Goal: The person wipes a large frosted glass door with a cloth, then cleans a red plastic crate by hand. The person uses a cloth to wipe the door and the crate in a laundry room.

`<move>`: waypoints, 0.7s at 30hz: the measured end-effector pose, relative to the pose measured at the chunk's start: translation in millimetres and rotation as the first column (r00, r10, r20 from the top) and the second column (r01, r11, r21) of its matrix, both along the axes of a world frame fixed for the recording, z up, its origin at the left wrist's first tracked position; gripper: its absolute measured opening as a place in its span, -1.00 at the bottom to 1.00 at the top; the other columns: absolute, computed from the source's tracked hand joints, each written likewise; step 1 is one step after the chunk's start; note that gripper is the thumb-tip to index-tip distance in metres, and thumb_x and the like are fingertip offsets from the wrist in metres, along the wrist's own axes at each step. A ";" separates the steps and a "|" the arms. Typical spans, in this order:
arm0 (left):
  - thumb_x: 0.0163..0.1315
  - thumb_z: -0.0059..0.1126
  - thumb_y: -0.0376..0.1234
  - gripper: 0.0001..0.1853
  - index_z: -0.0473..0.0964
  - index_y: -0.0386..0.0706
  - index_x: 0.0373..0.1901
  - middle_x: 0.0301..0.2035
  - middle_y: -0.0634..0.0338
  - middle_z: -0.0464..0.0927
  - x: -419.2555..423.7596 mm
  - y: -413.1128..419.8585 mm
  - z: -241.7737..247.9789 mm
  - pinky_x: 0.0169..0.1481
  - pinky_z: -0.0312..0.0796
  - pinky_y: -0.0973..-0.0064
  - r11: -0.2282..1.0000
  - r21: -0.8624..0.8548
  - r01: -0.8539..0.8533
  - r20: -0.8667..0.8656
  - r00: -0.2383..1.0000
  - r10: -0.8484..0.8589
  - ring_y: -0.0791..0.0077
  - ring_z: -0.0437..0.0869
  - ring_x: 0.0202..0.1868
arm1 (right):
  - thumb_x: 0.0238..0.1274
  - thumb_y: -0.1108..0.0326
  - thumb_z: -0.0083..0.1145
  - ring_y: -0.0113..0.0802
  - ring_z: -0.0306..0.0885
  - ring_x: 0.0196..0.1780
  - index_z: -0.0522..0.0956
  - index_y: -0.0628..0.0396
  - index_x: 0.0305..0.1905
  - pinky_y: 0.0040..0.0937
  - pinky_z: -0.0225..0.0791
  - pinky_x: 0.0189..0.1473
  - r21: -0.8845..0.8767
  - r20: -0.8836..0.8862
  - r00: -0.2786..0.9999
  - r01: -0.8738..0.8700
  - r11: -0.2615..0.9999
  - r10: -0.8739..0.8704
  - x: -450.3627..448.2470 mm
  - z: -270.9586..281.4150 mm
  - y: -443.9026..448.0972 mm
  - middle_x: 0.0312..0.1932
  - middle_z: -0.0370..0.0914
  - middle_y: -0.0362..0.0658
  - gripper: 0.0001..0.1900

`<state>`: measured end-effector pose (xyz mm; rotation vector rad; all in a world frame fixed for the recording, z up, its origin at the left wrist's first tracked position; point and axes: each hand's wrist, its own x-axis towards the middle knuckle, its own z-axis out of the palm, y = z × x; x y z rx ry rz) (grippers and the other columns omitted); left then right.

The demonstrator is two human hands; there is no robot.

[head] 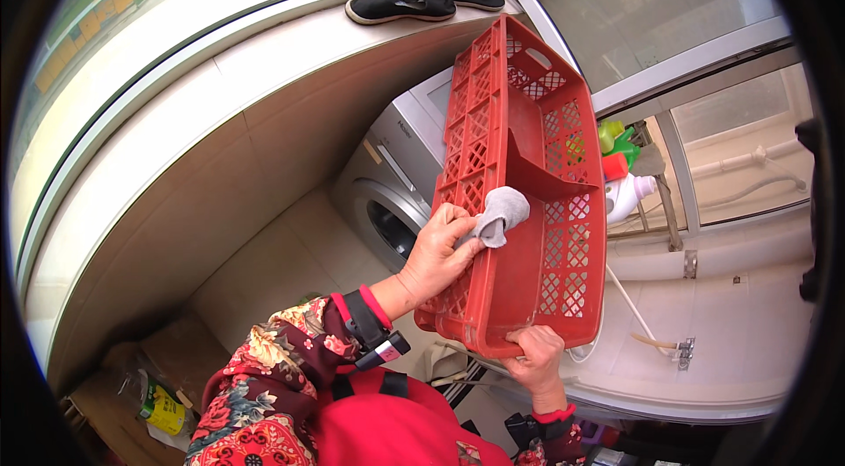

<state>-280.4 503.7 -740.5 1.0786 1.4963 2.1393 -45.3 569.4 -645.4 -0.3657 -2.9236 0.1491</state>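
Note:
A red plastic crate (521,281) with lattice sides and a divider is held tilted before me, its open side facing right. My left hand (439,255) pinches a grey cloth (505,212) at the crate's long left rim, and part of the cloth hangs over into the crate. Lower down, my right hand (536,357) grips the crate's near short rim, fingers over the edge.
Black shoes (403,6) stand on the windowsill (284,63). Behind the crate is a front-loading washing machine (389,215). Detergent bottles (620,199) stand to its right, near a wall tap (685,352). A cardboard box (112,406) lies at lower left.

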 end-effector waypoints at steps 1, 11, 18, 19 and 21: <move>0.20 0.24 -0.45 -0.78 0.56 -0.28 -0.11 -0.32 0.10 0.45 -3.1 1.5 -2.0 -0.06 0.41 0.42 1.000 -0.002 -0.011 0.058 0.998 0.011 0.27 0.52 -0.22 | -0.21 0.11 0.45 -0.16 0.57 -0.44 0.56 0.12 -0.47 -0.27 0.36 -0.35 0.003 0.002 1.000 0.001 1.000 -0.001 0.6 -1.3 0.7 -0.55 0.58 -0.13 -0.66; 0.19 0.04 -0.66 -0.65 0.54 -0.21 -0.02 -0.27 0.12 0.48 -68.8 7.8 -4.8 -0.02 0.41 0.49 0.934 0.068 -0.351 0.096 0.934 0.344 0.30 0.55 -0.20 | -0.27 0.14 0.47 -0.13 0.57 -0.43 0.55 0.12 -0.47 -0.27 0.37 -0.33 -0.006 0.004 0.998 0.058 0.998 -0.058 -1.3 -0.3 -5.0 -0.54 0.57 -0.13 -0.66; 0.29 0.15 -0.38 -0.62 0.50 -0.24 0.14 -0.01 0.00 0.44 -50.5 17.1 9.4 0.14 0.39 0.38 0.995 0.068 0.072 -0.028 0.997 -0.070 0.20 0.51 0.07 | -0.30 0.18 0.47 -0.15 0.57 -0.43 0.54 0.11 -0.48 -0.28 0.36 -0.34 0.006 -0.008 0.998 0.069 0.998 -0.069 -1.8 4.0 -8.9 -0.55 0.56 -0.14 -0.68; 0.32 0.19 -0.28 -0.60 0.49 -0.24 0.15 0.02 0.00 0.42 -47.0 19.5 10.5 0.17 0.37 0.37 0.997 0.043 0.062 -0.016 0.998 -0.061 0.23 0.48 0.10 | -0.30 0.18 0.47 -0.15 0.57 -0.43 0.54 0.11 -0.48 -0.27 0.36 -0.34 0.007 -0.007 0.997 0.071 0.997 -0.071 -3.5 5.2 -10.0 -0.55 0.56 -0.14 -0.68; 0.30 0.24 -0.22 -0.59 0.49 -0.29 0.07 -0.01 0.00 0.45 -47.5 24.6 13.0 0.17 0.38 0.36 0.997 0.015 0.080 0.117 0.990 -0.081 0.23 0.50 0.07 | -0.31 0.18 0.47 -0.15 0.57 -0.43 0.54 0.10 -0.48 -0.27 0.35 -0.34 0.006 -0.005 0.997 0.074 0.997 -0.074 -4.4 6.5 -11.4 -0.55 0.56 -0.14 -0.67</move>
